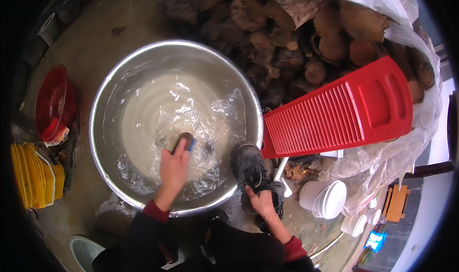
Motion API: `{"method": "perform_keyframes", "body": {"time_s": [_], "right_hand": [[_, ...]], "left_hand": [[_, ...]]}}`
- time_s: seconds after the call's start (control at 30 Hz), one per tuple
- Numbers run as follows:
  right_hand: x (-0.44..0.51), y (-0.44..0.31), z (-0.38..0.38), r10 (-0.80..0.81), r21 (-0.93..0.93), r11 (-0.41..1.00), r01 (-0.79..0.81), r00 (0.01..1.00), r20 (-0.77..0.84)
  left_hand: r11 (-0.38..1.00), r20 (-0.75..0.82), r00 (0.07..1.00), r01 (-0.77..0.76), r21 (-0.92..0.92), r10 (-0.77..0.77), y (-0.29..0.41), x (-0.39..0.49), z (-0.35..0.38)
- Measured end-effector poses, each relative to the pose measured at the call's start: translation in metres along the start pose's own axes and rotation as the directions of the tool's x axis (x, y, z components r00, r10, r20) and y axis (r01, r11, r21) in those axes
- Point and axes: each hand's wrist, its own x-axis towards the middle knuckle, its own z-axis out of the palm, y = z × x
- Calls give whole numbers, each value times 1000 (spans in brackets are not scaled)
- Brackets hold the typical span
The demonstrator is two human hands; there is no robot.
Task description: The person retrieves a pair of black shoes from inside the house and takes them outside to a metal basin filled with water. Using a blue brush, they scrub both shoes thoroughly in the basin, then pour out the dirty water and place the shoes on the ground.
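Observation:
A large round metal basin [97, 143] holds cloudy, rippling water. Over its lower middle, my left hand [174, 168] grips a small brush [185, 138] with a dark back and a blue edge, at the water's surface. My right hand [263, 203] holds a wet black laced shoe [248, 164] by its opening, the toe end at the basin's right rim. A second dark shoe or boot [279, 193] shows partly behind my right hand; what it rests on is hidden.
A red plastic washboard [315, 118] leans right of the basin, before stacked logs [315, 73] and plastic sheeting [387, 157]. Lidded white buckets [322, 199] stand lower right. At left are a red basin [53, 100] and yellow plastic containers [36, 175]. A grey-green tub [84, 252] sits lower left.

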Motion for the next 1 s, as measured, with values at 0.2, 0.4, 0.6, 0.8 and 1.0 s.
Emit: {"method": "perform_keyframes", "body": {"time_s": [0.2, 0.4, 0.6, 0.8, 1.0], "right_hand": [[6, -10, 1, -226, -148, 965, 216, 972, -57], [8, -16, -2, -416, -245, 889, 388, 906, -77], [4, -24, -6, -386, -214, 890, 402, 915, 114], [-30, -8, -21, 68, -360, 931, 59, 941, 331], [-29, 5, -9, 172, -409, 912, 17, 891, 421]], "left_hand": [[931, 182, 929, -275, -239, 321, 119, 35, 21], [930, 406, 857, -199, -309, 318, 78, 62, -21], [884, 444, 769, -445, -146, 460, 115, 47, -19], [986, 116, 987, -121, 119, 107, 28, 73, -38], [902, -3, 934, -343, 260, 356, 14, 36, -59]]}}
